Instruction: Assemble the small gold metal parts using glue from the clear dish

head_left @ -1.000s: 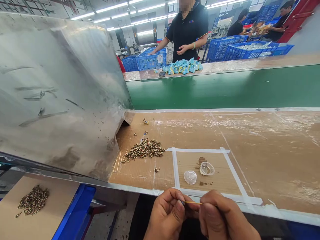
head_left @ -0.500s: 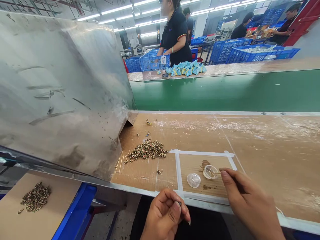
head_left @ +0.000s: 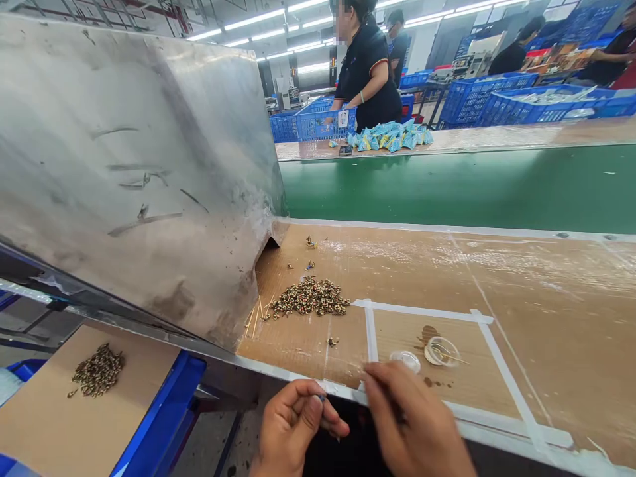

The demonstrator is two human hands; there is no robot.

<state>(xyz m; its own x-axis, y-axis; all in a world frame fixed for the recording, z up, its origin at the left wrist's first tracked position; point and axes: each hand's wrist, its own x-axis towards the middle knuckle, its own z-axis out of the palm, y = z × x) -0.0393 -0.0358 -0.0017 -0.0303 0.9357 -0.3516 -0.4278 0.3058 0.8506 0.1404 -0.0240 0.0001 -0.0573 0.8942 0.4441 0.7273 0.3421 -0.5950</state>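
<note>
My left hand [head_left: 298, 421] is closed in a pinch at the table's front edge, holding a small dark part [head_left: 320, 398] mostly hidden by the fingers. Just to its right, my right hand [head_left: 410, 417] hovers with curled, slightly blurred fingers, thumb and forefinger a little apart; I see nothing between them. Beyond it stands a small clear plastic cup [head_left: 440, 342] with a thin wooden stick [head_left: 456, 358] leaning over its rim. The cup's clear lid [head_left: 405, 360] lies beside it, partly covered by my right hand. A pile of small dark-and-gold parts [head_left: 311, 296] lies further left.
White tape [head_left: 422, 309] frames the cup's area. Several thin sticks [head_left: 256, 317] lie by a large sheet-metal panel [head_left: 199, 165]. Another pile of parts [head_left: 99, 371] sits on cardboard at lower left. Past the green belt [head_left: 422, 189], a person [head_left: 368, 73] stands behind blue packets [head_left: 392, 136].
My right hand has let go of the stick, which now rests in the cup, and has moved left towards my left hand. The view has shifted; my left hand keeps its pinch.
</note>
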